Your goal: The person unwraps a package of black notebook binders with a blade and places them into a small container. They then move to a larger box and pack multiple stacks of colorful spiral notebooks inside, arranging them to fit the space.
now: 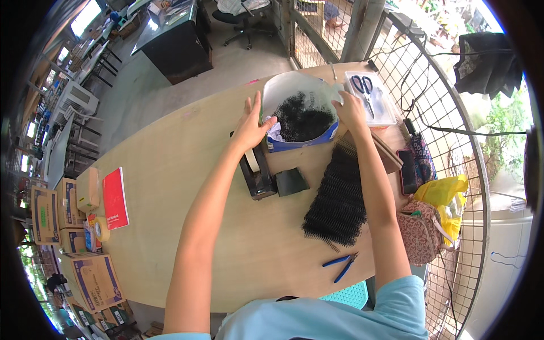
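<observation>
Head view: the left hand (251, 126) and right hand (350, 111), both spread open and gripping nothing, steady the blue box (300, 116) of black coils at twelve o'clock on the surface (170, 170). This looks like positioning; next calls for a firm two-sided hold

Bright, even daylight fills the scene, coming mostly from the open mesh side at the right, where the foliage and sky beyond wash out to near white, and the pale desk (170, 170) carries only soft, short shadows under the forearms. The fisheye lens bends the desk edge and the wire mesh (453, 113) strongly toward the rim, and a black circular vignette cuts off every corner. The centre is sharp, while the cardboard boxes (90, 277) at the lower left rim look squeezed and slightly smeared.
</observation>
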A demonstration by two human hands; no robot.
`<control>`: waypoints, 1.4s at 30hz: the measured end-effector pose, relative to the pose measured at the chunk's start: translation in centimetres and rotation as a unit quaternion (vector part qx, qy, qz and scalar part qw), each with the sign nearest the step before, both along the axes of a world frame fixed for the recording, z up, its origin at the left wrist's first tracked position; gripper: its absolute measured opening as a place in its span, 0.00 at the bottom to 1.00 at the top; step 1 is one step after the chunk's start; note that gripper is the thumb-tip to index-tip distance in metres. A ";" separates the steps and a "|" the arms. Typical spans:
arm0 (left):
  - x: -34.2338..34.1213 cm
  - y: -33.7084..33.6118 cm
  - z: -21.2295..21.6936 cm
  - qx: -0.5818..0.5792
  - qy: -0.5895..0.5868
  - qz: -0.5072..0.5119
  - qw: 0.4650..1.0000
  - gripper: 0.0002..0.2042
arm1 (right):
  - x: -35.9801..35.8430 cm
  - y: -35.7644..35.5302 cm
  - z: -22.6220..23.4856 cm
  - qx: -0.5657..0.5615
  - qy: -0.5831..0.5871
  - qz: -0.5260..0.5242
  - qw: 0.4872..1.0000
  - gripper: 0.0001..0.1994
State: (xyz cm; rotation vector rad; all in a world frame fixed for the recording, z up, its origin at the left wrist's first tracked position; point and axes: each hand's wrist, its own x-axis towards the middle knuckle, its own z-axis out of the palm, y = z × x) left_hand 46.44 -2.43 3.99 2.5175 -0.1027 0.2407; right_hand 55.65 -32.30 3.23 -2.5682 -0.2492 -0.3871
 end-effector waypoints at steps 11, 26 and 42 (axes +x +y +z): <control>-23.8 -3.6 -8.7 -0.289 0.016 0.155 0.945 0.46 | -17.2 8.4 -7.0 -0.227 0.178 0.254 0.923 0.19; -30.4 -16.4 -7.3 0.062 -0.052 -0.232 0.969 0.55 | -10.9 -18.8 -2.7 -0.078 0.139 0.017 0.987 0.27; -30.6 -14.8 -6.2 0.154 0.005 -0.313 0.937 0.56 | -26.8 -13.5 1.6 -0.023 -0.086 -0.031 0.996 0.28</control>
